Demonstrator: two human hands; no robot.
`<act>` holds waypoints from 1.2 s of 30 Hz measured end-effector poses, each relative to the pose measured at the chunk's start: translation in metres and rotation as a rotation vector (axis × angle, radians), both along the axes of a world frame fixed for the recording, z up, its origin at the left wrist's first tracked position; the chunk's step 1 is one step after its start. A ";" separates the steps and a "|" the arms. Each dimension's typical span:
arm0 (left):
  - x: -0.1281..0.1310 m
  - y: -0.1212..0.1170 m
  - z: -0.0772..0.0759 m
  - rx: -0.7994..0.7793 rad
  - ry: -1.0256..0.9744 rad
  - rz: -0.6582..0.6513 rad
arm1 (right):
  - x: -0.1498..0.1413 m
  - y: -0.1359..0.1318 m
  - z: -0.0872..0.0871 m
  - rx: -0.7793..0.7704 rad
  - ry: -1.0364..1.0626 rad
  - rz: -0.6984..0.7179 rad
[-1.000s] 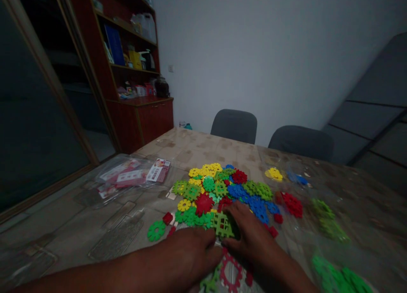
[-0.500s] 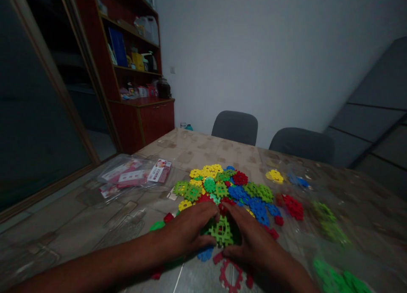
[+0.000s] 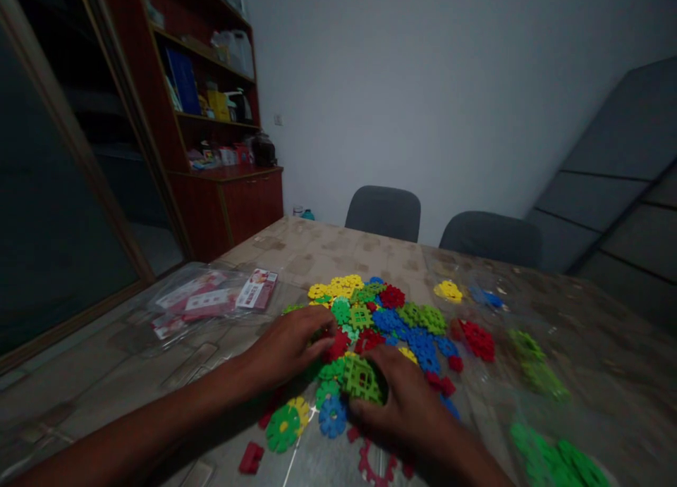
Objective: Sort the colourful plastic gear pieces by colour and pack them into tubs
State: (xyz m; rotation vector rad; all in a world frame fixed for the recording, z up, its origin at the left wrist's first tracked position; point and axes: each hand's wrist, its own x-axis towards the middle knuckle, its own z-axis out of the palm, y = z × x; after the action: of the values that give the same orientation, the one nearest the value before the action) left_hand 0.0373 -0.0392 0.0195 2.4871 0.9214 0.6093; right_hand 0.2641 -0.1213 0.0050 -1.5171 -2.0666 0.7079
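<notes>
Between the thumb and fingers of my right hand (image 3: 405,392) is a lime-green lattice block (image 3: 362,380), apparently built of square toothed pieces. My left hand (image 3: 296,342) is over the left edge of the pile, its thumb and fingers curved but apart. Its fingertips are beside a red toothed piece (image 3: 338,344); whether they touch it is hard to see. Below the hands lie a blue flower-shaped disc (image 3: 333,416), a green disc (image 3: 283,429) partly over a yellow one, and a red toothed ring (image 3: 376,464).
Yellow discs (image 3: 338,287) and blue pieces (image 3: 423,346) lie in the heap beyond my hands. Clear plastic bags with printed cards (image 3: 257,288) are at the left. More pieces lie at the right, including green ones (image 3: 555,459). Two grey chairs (image 3: 383,212) stand behind the table.
My left hand has moved away from the lime-green block, left and slightly up toward the pile. My right hand keeps the block. The view has shifted slightly to the right.
</notes>
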 end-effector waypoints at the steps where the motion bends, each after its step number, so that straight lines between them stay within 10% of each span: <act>1: 0.000 0.001 0.000 -0.002 0.007 0.003 | 0.004 0.002 0.003 -0.046 0.068 0.017; 6: 0.000 0.002 0.000 -0.015 0.035 0.023 | 0.018 0.005 0.018 -0.257 0.376 0.175; 12: -0.003 0.007 -0.008 -0.003 0.082 0.011 | 0.039 -0.004 0.044 -0.109 0.041 0.033; 20: -0.006 0.011 -0.013 0.017 0.036 -0.020 | 0.177 -0.013 0.080 0.038 -0.278 -0.306; 26: -0.007 0.014 -0.017 0.035 0.012 -0.006 | 0.266 -0.019 0.066 0.009 -0.502 -0.495; 36: -0.009 0.016 -0.017 0.027 -0.004 0.009 | 0.281 -0.013 0.053 -0.068 -0.589 -0.401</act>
State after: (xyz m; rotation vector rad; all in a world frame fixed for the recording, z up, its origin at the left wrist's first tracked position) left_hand 0.0280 -0.0231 0.0028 2.5055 0.9297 0.6335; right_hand 0.5450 -0.1341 0.0577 -2.2979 -2.0198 0.1856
